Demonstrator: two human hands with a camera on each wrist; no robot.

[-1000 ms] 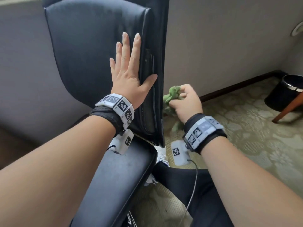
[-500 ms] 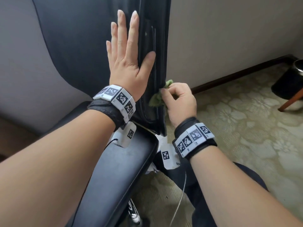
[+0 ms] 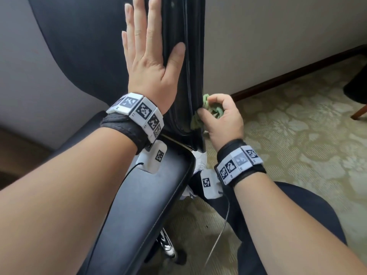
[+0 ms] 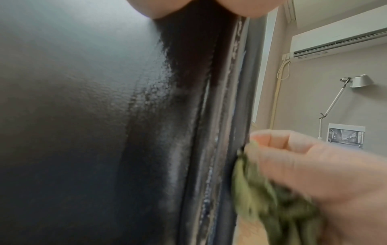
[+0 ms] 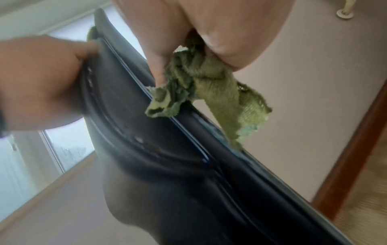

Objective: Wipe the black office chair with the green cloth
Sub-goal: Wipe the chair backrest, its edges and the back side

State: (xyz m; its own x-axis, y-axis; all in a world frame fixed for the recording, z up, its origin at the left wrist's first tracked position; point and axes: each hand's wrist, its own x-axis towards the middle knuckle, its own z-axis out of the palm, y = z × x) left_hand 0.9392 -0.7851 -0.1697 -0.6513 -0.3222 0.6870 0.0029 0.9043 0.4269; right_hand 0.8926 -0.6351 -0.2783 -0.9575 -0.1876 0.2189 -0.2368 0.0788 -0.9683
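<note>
Cloth (image 3: 213,111), soft and limp, is bunched in the right hand (image 3: 222,120) against the chair (image 3: 190,76) edge; left hand (image 3: 151,62) spreads flat, bracing.

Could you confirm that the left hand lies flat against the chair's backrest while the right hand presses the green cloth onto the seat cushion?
Not quite: the right hand presses the green cloth against the backrest's side edge, not the seat cushion, as the head view shows. The left hand does lie flat on the backrest.

Chair (image 3: 83,48) glossy grained black leather, cloth (image 3: 213,112) fuzzy green terry.
</note>
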